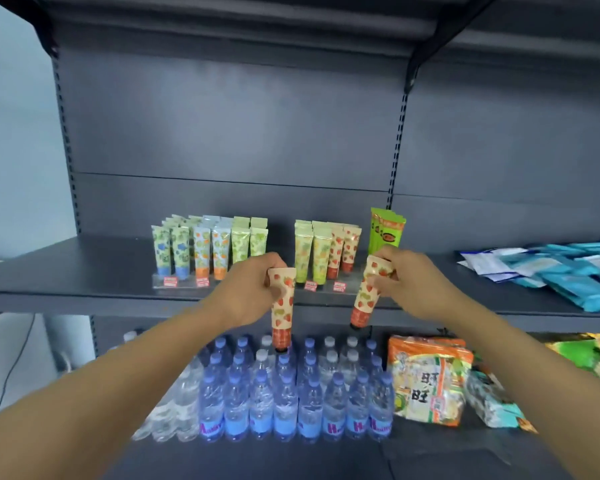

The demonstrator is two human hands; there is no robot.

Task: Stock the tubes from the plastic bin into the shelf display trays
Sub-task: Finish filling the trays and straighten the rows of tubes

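My left hand (253, 287) grips the crimped top of a strawberry-print tube (283, 308) with a red cap, hanging cap down in front of the shelf edge. In my right hand (406, 280) a second strawberry tube (364, 296) is pinched by its top, tilted, cap down. Both hover just before the clear display trays. The left tray (184, 284) holds upright tubes with blue, orange and green caps. In the right tray (321, 287) stand green-capped tubes and several strawberry tubes (342, 252). The plastic bin is out of view.
Green sachets (387, 228) stand behind my right hand. Blue packets (561, 271) lie at the shelf's right. On the shelf below are rows of water bottles (284, 389), an orange snack bag (430, 379) and other packs. The grey shelf (84, 268) is bare at the left.
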